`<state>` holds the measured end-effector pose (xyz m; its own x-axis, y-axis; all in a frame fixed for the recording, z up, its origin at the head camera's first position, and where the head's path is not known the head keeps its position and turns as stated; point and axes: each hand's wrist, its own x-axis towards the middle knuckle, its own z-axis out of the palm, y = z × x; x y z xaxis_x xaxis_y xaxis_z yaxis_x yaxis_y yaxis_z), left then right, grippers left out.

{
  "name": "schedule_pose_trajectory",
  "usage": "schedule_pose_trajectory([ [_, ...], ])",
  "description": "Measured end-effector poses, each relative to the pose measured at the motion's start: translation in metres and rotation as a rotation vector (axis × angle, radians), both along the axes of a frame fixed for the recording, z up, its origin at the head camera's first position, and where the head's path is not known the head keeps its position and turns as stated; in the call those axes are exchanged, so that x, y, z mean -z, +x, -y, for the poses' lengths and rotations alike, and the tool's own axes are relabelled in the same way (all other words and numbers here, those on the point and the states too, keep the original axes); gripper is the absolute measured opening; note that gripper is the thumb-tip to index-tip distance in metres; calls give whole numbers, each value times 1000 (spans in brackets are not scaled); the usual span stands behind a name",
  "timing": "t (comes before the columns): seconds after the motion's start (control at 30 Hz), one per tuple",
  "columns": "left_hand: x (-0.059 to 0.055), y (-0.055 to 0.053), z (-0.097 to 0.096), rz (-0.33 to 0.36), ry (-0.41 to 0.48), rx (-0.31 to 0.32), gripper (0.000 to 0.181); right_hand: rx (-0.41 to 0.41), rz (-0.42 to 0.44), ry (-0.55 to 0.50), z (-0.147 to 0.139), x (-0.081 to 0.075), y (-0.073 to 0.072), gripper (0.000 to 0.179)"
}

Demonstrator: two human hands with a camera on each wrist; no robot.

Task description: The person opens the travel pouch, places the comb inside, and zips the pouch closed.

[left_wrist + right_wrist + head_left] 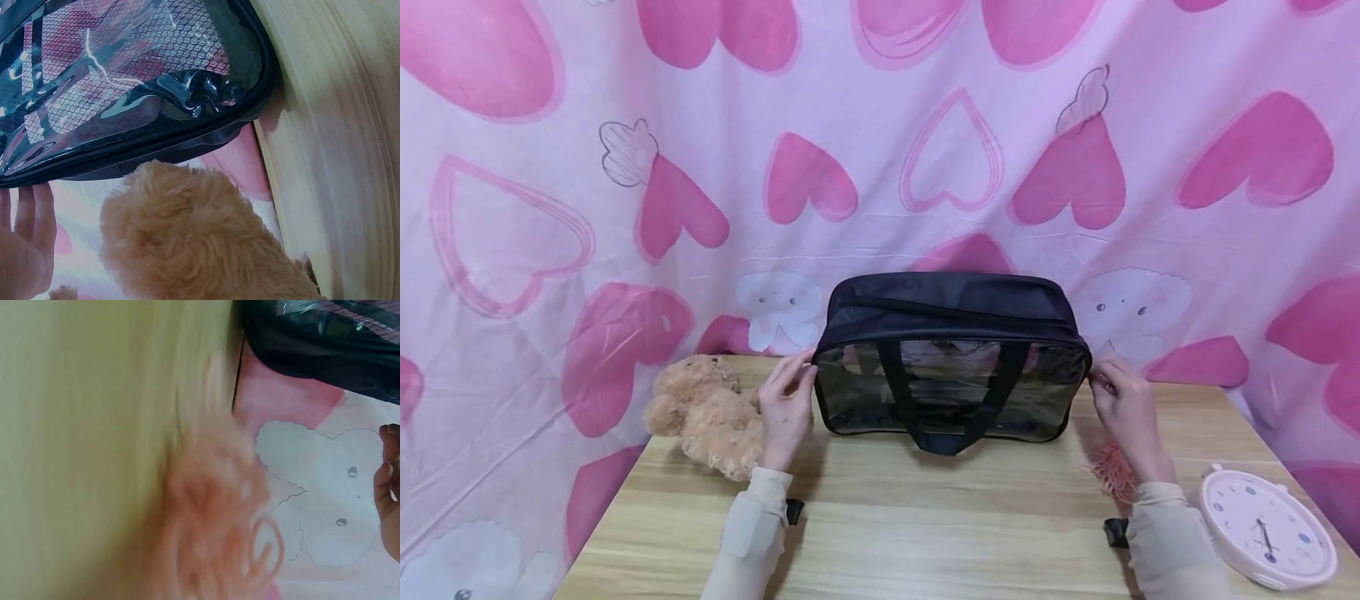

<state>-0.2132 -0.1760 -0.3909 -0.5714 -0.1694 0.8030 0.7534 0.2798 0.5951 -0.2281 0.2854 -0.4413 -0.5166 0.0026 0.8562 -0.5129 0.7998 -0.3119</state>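
Note:
A black bag point(955, 304) with a see-through front panel and dark strap handles stands upright near the back of the wooden table. At its left side, my left hand point(787, 408) holds the edge between thumb and fingers. My right hand point(1127, 408) pinches the bag's right side near the upper corner. In the left wrist view, the fingers of the left hand point(28, 250) reach behind the bag's rim, and the thumb is out of sight. Only part of the right hand point(389, 500) shows in the right wrist view, its fingertips on something dark.
Beside my left hand lies a fluffy tan plush toy point(718, 421). A pink stringy tassel point(1112, 473) sits by my right wrist, and a round pale-pink clock point(1270, 525) lies at the right. Behind the table point(925, 525) hangs a heart-patterned cloth point(865, 92).

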Motion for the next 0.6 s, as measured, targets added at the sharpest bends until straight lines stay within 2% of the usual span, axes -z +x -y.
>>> schedule_pose_trajectory([
  [0.23, -3, -1, 2, -27, -17, -23, 24, 29, 0, -113, 8, 0, 4, 16],
  [0.37, -7, -3, 3, -33, -22, -9, 25, 33, -7, -115, 7, -4, 7, 18],
  [0.6, -10, -3, 4, -61, -35, 7, 25, 26, 34, -78, 3, -9, 13, 16],
])
